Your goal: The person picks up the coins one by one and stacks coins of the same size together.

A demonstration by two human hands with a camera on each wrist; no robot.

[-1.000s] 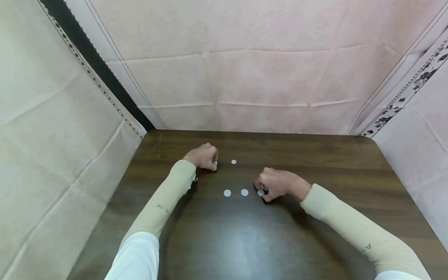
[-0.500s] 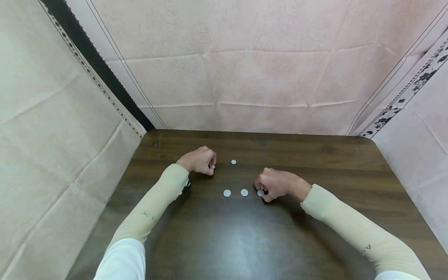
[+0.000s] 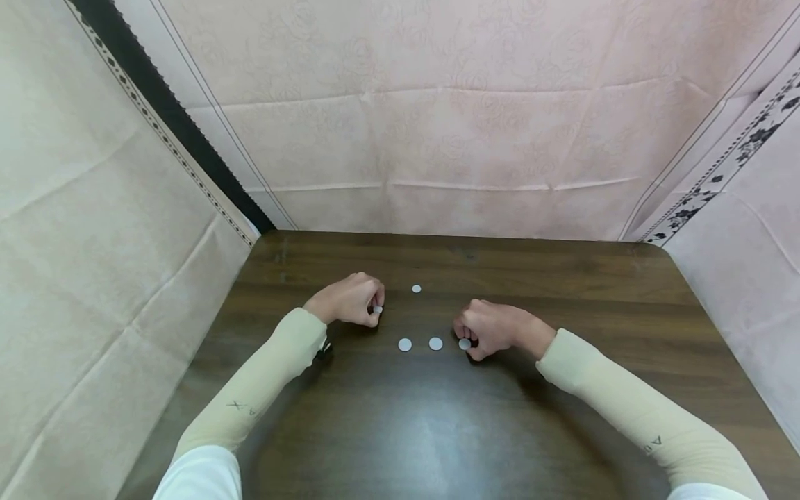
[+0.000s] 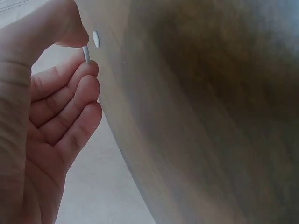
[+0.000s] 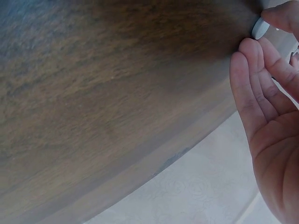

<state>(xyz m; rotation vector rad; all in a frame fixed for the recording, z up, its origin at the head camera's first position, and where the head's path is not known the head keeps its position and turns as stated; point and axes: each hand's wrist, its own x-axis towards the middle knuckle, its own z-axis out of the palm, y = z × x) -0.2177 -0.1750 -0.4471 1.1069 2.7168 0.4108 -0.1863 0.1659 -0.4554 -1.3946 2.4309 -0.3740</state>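
My left hand (image 3: 350,298) pinches a small white disc (image 3: 378,310) between thumb and fingers, left of the other discs. In the left wrist view this disc (image 4: 86,54) is seen edge-on between thumb tip and forefinger. My right hand (image 3: 496,326) has its thumb and fingertips around another white disc (image 3: 465,344) at the table surface. The right wrist view shows that disc (image 5: 259,28) between thumb and fingers. It forms a row with a middle disc (image 3: 435,344) and a left disc (image 3: 405,344). One more white disc (image 3: 416,289) lies alone farther back.
The dark brown wooden table (image 3: 400,430) is glossy, with a bright reflection near its front. A pale cloth wall (image 3: 437,139) rises behind its far edge, and more cloth hangs at left and right. Pale sleeves cover both forearms.
My left hand has drawn nearer to me and slightly left, carrying its pinched disc. The right hand and the discs lying on the table have stayed in place.
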